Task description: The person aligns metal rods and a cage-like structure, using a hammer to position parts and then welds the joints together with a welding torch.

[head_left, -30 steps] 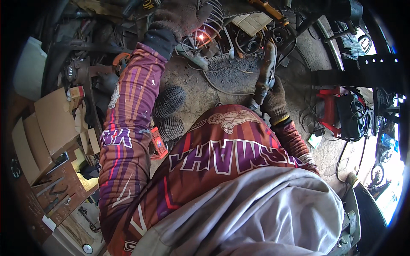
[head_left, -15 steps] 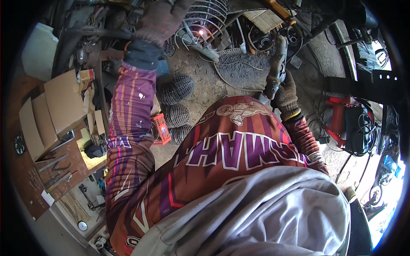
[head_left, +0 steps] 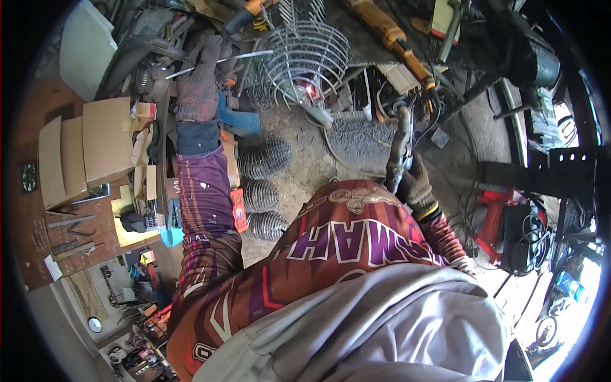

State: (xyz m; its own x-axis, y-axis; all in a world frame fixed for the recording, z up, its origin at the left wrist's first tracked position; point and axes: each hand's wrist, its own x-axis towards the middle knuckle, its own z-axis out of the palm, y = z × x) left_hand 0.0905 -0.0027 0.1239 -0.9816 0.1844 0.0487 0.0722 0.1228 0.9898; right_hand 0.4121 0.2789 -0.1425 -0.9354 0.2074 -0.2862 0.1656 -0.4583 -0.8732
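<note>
My left hand, in a dark knitted work glove, is at the upper left. It is closed around a thin pale metal rod, whose ends stick out on both sides. In my gloved right hand is a worn grey tool that looks like a welding electrode holder, pointing away from me. Between and beyond the hands stands a domed wire cage of curved metal rods. A small spot glows orange at its lower edge, beside a grey metal clamp.
Several coiled wire cages lie on the floor beside a red plastic crate. Left are a brown workbench and open cardboard boxes. An orange-handled tool lies far right of centre. Cables and a red machine stand right.
My left hand has moved left and nearer, away from the wire cage, and now has the thin rod in it. My right hand keeps its tool. The view has shifted, and the glow is dimmer.
</note>
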